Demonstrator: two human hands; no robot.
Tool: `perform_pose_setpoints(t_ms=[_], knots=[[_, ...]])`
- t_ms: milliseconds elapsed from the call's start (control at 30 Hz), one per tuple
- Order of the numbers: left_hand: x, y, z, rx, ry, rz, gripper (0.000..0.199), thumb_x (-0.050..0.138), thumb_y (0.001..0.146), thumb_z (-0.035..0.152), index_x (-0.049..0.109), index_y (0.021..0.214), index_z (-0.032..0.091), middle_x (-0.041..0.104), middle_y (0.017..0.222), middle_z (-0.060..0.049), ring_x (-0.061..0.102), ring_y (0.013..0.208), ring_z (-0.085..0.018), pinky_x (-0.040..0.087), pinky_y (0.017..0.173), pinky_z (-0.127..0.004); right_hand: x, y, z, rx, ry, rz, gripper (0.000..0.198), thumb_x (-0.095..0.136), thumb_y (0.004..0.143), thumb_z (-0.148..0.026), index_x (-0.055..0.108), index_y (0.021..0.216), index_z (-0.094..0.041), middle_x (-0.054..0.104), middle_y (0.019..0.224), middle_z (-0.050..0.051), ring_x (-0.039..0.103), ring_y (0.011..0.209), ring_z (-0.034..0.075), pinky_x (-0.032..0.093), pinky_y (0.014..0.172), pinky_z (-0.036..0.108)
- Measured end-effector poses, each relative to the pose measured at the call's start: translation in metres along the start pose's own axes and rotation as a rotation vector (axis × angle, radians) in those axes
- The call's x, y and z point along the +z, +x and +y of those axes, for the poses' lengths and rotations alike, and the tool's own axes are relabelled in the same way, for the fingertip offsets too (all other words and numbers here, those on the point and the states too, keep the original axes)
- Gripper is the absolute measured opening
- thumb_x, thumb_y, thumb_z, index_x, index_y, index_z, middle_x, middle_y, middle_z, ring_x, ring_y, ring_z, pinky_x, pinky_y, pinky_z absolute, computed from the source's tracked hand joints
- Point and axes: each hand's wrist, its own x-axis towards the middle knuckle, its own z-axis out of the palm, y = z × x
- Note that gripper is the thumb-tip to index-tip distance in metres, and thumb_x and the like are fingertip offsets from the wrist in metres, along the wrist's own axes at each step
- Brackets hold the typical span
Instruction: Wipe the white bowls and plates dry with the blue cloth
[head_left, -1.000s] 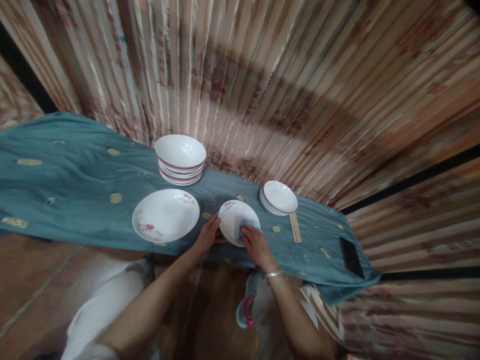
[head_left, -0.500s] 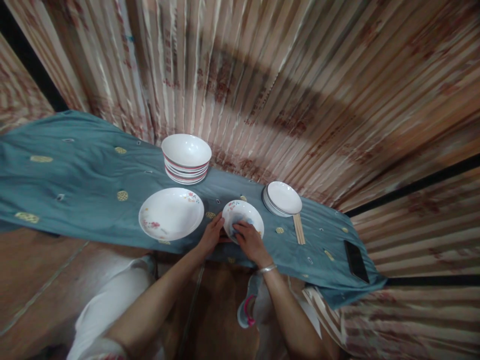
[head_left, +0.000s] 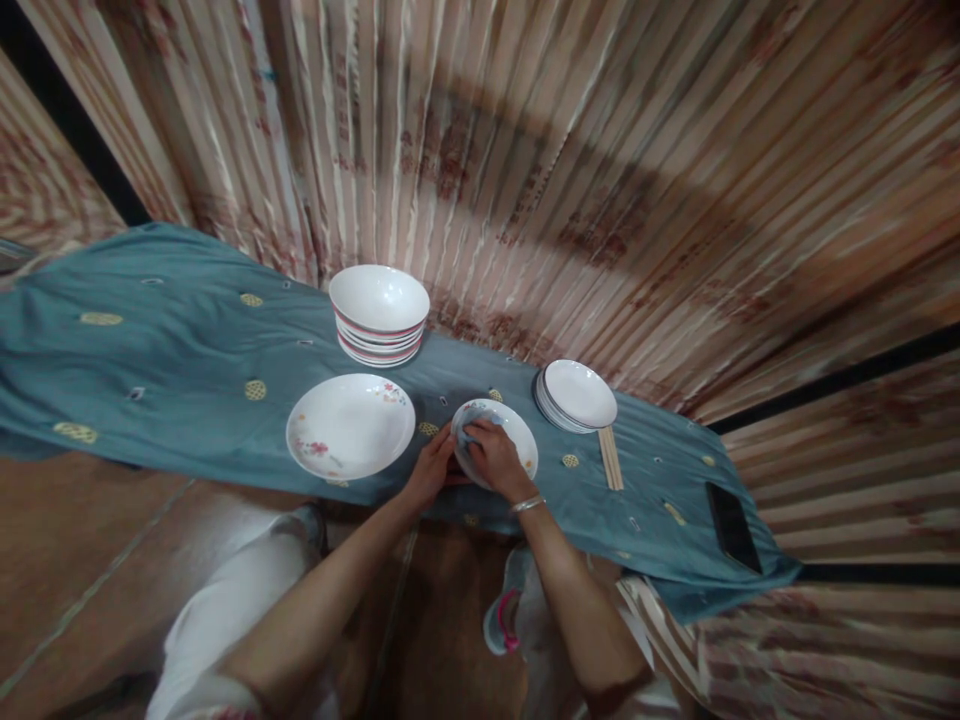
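Observation:
A small white plate with a floral rim [head_left: 523, 432] is tilted slightly near the front of the table. My left hand [head_left: 433, 468] grips its left edge, with the fingers partly hidden beneath it. Over the plate's inner surface, my right hand [head_left: 495, 458] presses a thin bluish cloth [head_left: 466, 436], its fingers bent around it. To the left of my hands lies a larger white floral plate [head_left: 351, 430].
A stack of white bowls with red rims [head_left: 379, 300] stands at the back. Right of my hands are a stack of small dishes [head_left: 581, 395], wooden chopsticks [head_left: 610, 460] and a black phone [head_left: 733, 527]. A teal cloth [head_left: 187, 350] covers the narrow table; a pleated curtain [head_left: 480, 180] hangs behind.
My right hand has moved with the cloth from the plate's middle toward its upper left. My left hand stays at the plate's edge. The whole view has shifted slightly.

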Motion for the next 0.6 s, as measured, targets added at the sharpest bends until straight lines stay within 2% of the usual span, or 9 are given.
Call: perform_pose_setpoints(t_ms=[300,600], knots=[[-0.001,0.001,-0.002,-0.001,-0.045,0.007,0.055,0.057,0.093,0.03,0.048,0.146,0.02,0.073,0.089,-0.005,0.071,0.078,-0.022,0.062,0.07,-0.038,0.01,0.019,0.028,0.013,0.019,0.051,0.037,0.048,0.091,-0.012,0.069,0.122,-0.014,0.065,0.132,0.012,0.058,0.123,0.021,0.04,0.112,0.035],[0.0,-0.001,-0.001,0.001,-0.022,-0.003,0.054,0.053,0.095,0.029,0.046,0.148,0.019,0.074,0.097,-0.008,0.072,0.078,-0.023,0.061,0.068,-0.037,0.004,0.013,0.049,0.087,-0.085,0.033,0.038,0.046,0.093,-0.011,0.067,0.125,-0.01,0.062,0.136,0.015,0.055,0.13,0.022,0.04,0.115,0.037]])
